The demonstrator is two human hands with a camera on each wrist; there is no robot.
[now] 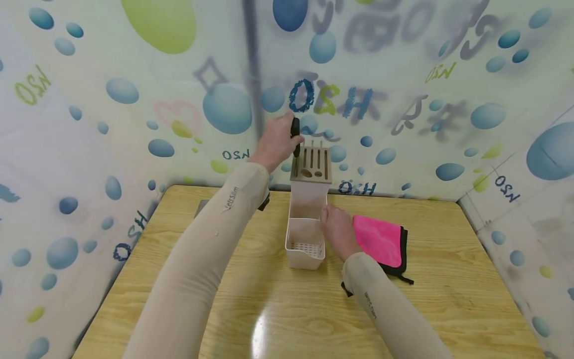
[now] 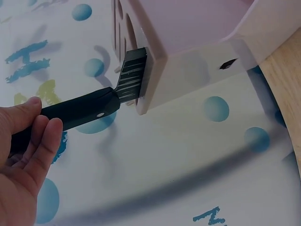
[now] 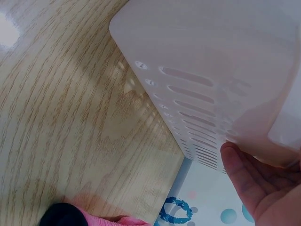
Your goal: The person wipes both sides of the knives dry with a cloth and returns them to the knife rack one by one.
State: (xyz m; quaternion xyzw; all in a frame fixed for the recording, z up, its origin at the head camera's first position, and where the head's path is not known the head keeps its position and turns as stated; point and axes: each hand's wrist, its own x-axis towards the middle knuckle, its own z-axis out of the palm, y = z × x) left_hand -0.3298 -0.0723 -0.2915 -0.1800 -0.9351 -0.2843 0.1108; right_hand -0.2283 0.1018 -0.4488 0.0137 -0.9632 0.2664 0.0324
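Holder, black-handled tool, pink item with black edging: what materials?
Holder: likely moulded plastic, smooth satin finish; thin, slightly translucent-looking walls with moulded slots.
Black handle: probably matte plastic, maybe rubberised; low sheen, one pale rivet-like dot.
Blade: probably metal, dark-finished; thin, with pale streaks, though a coating can't be confirmed.
Pink item: looks like soft matte fabric; fibre unclear.

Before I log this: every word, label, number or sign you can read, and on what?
"OSH" or "O2H": wall, repeated; middle character uncertain.
"OSN" or "O2N": same wall, several places.
"Letsslim": left sleeve; small, spelling uncertain.
Right sleeve: similar lettering, too small to read.
Grey marks on the wall: too blurred.
Holder, black-handled tool, pink cloth: no text visible.
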